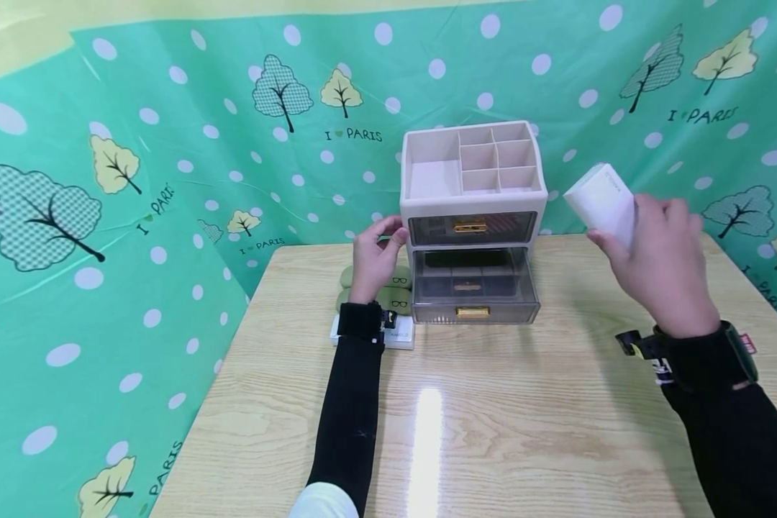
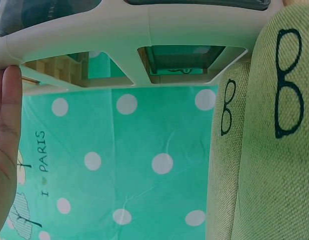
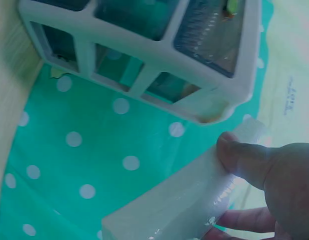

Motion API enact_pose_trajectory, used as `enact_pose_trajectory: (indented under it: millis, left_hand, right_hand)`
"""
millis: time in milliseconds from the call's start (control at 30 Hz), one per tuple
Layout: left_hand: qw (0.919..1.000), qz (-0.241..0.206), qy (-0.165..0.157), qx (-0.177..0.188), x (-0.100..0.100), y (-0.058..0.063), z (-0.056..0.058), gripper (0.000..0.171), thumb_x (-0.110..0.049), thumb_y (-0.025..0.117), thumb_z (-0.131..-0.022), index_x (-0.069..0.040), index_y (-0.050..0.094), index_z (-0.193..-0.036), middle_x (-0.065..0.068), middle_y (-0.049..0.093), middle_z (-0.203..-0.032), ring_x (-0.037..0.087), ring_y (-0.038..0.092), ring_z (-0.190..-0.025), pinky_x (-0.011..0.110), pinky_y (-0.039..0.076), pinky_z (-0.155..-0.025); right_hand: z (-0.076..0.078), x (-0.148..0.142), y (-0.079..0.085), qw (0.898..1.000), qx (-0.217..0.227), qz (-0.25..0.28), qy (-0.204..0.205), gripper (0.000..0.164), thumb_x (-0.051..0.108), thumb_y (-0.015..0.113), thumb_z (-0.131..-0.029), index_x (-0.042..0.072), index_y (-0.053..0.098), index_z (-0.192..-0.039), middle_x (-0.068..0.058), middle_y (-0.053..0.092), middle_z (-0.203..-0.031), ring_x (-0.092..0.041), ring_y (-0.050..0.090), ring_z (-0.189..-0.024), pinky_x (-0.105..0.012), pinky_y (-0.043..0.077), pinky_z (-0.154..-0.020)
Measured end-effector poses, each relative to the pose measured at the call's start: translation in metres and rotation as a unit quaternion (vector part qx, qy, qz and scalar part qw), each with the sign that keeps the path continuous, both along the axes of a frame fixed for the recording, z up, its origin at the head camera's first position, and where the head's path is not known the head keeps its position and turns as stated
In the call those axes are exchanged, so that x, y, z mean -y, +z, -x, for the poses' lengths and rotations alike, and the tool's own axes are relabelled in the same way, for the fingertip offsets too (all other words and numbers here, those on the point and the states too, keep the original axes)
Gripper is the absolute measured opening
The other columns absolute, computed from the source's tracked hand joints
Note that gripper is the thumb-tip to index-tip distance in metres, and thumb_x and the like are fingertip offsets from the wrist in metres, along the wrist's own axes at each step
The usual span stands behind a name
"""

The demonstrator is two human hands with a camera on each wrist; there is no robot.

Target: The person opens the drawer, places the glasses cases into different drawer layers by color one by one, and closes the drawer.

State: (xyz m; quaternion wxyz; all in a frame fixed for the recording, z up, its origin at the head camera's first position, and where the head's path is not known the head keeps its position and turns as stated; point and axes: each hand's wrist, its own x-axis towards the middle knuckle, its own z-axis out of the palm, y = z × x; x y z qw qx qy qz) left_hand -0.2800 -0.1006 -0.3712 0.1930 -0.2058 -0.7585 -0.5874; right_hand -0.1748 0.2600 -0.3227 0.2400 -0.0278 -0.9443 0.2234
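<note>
My left hand (image 1: 375, 262) rests its fingertips on the left side of a white desktop drawer organizer (image 1: 473, 205). In the left wrist view, its straight fingers (image 2: 12, 100) lie against the organizer's frame. To the right of the organizer, my right hand (image 1: 663, 259) holds a white rectangular pack (image 1: 605, 201) up in the air, thumb on one face and fingers on the other. The pack (image 3: 169, 200) has a glossy surface in the right wrist view. The organizer's lower clear drawer (image 1: 475, 302) is pulled out; the upper drawer (image 1: 471, 229) is closed.
Two green glasses cases (image 1: 398, 301) with spectacle drawings lie left of the organizer, a white box (image 1: 398, 337) in front of them. Small open compartments (image 1: 498, 157) form the organizer's top. A green dotted cloth (image 1: 362, 93) hangs behind the wooden table (image 1: 524, 432).
</note>
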Motion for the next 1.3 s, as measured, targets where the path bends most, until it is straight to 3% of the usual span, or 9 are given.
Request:
enact_pose_trajectory:
  millis: [233, 433, 567, 833, 1100, 1300]
  left_hand:
    - [1.0000, 0.000, 0.001, -0.004, 0.001, -0.001, 0.001, 0.026, -0.010, 0.066, -0.098, 0.008, 0.069, -0.117, 0.023, 0.070, -0.108, 0.032, 0.066, -0.099, 0.036, 0.061, -0.084]
    - [1.0000, 0.007, 0.004, 0.000, 0.001, -0.001, 0.002, 0.026, -0.011, 0.066, -0.099, 0.007, 0.069, -0.118, 0.022, 0.070, -0.109, 0.031, 0.066, -0.100, 0.034, 0.061, -0.085]
    - [0.9999, 0.007, 0.007, 0.002, 0.002, -0.005, 0.006, 0.026, -0.011, 0.066, -0.099, 0.006, 0.069, -0.118, 0.022, 0.070, -0.109, 0.031, 0.065, -0.100, 0.035, 0.061, -0.085]
    - [1.0000, -0.001, -0.005, -0.003, 0.007, -0.022, 0.024, 0.031, -0.022, 0.069, -0.097, 0.001, 0.071, -0.119, 0.016, 0.072, -0.109, 0.025, 0.066, -0.099, 0.039, 0.061, -0.085]
    - [0.9996, 0.000, -0.019, -0.022, 0.010, -0.022, 0.025, 0.035, -0.028, 0.068, -0.097, -0.001, 0.072, -0.119, 0.013, 0.072, -0.107, 0.022, 0.067, -0.098, 0.043, 0.061, -0.084]
    - [0.9999, 0.003, -0.006, -0.010, 0.007, -0.022, 0.023, 0.031, -0.022, 0.069, -0.096, 0.000, 0.071, -0.118, 0.016, 0.072, -0.108, 0.026, 0.067, -0.098, 0.044, 0.061, -0.084]
  right_hand:
    - [-0.009, 0.011, 0.015, 0.999, -0.034, 0.021, -0.010, 0.072, 0.027, 0.073, -0.097, -0.015, 0.040, -0.145, -0.046, 0.041, -0.129, -0.061, 0.035, -0.116, -0.070, 0.032, -0.084]
    - [-0.018, 0.030, 0.024, 0.988, -0.151, 0.034, 0.013, 0.069, 0.016, 0.082, -0.089, -0.013, 0.046, -0.141, -0.044, 0.044, -0.126, -0.059, 0.039, -0.117, -0.068, 0.031, -0.092]
    - [-0.023, 0.044, 0.030, 0.979, -0.199, 0.024, 0.025, 0.070, 0.015, 0.086, -0.085, -0.011, 0.048, -0.138, -0.042, 0.046, -0.125, -0.057, 0.042, -0.117, -0.067, 0.034, -0.092]
    - [-0.029, 0.074, 0.032, 0.967, -0.246, 0.000, 0.069, 0.073, 0.006, 0.091, -0.076, -0.014, 0.052, -0.134, -0.041, 0.051, -0.119, -0.057, 0.046, -0.111, -0.066, 0.038, -0.087]
    - [-0.032, 0.098, 0.033, 0.959, -0.253, -0.023, 0.127, 0.073, 0.003, 0.092, -0.075, -0.012, 0.053, -0.135, -0.039, 0.053, -0.123, -0.056, 0.048, -0.111, -0.066, 0.046, -0.081]
    - [-0.031, 0.113, 0.029, 0.952, -0.249, -0.030, 0.177, 0.071, 0.000, 0.091, -0.074, -0.011, 0.054, -0.134, -0.036, 0.055, -0.122, -0.053, 0.050, -0.112, -0.063, 0.045, -0.092]
